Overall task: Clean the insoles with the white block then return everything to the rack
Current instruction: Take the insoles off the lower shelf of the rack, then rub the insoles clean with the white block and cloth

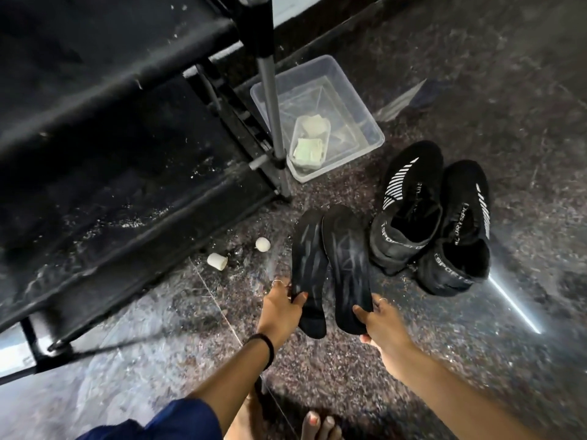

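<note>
Insoles: two black ones, side by side just above the floor. Left to right: black rack (111,160), two white blocks (217,261) on floor beside it, left hand (281,308) grip closed on left insole (309,274) heel, right hand (379,325) grip closed on right insole (347,271) heel, black shoes (432,217), clear tub (365,122) behind.

Under you: dark speckled stone floor (349,376), glossy, with a thin joint line running diagonally. A bright streak of light (514,308) on your right, possibly a reflection. Pale strip of wall (287,7) at top, too blurred to read.
</note>
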A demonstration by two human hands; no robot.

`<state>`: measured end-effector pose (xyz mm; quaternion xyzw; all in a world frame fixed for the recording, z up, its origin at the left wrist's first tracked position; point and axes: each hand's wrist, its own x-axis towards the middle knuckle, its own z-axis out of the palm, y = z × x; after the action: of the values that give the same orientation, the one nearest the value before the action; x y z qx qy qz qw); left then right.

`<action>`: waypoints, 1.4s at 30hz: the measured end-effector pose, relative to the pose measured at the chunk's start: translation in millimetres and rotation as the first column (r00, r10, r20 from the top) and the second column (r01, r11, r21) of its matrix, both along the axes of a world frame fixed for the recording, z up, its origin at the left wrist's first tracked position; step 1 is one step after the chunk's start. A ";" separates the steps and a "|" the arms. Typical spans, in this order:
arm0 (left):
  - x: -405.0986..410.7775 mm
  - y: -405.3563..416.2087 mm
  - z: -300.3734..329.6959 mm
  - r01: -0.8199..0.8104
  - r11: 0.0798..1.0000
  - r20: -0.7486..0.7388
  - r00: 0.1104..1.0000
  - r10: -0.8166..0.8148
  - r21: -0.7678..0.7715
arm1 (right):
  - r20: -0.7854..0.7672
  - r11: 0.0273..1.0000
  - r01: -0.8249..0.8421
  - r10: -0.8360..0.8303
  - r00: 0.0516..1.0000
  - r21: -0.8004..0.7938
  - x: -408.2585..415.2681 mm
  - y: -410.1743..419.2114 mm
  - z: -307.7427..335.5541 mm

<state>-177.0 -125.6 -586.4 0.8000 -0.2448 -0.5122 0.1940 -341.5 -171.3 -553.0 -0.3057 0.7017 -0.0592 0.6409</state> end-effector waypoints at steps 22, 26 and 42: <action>-11.4 14.7 -24.2 -0.003 0.999 -0.054 0.999 0.006 0.051 | -0.526 0.485 -0.845 0.670 0.524 -0.226 15.8 -51.0 -3.4; -12.5 19.1 -28.4 -0.041 0.999 -0.085 0.995 0.043 0.027 | -0.602 0.283 -0.874 0.639 0.479 -0.394 52.8 -104.5 5.4; -23.0 28.6 -14.8 0.006 0.999 0.097 0.995 -0.010 0.041 | -0.727 0.088 -0.970 0.647 0.228 -0.226 131.9 -183.6 -0.6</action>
<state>-200.0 -97.0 -601.2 0.8268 -0.2467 -0.4783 0.1634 -209.6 -354.9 -553.6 -0.8575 0.4419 0.1526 0.2146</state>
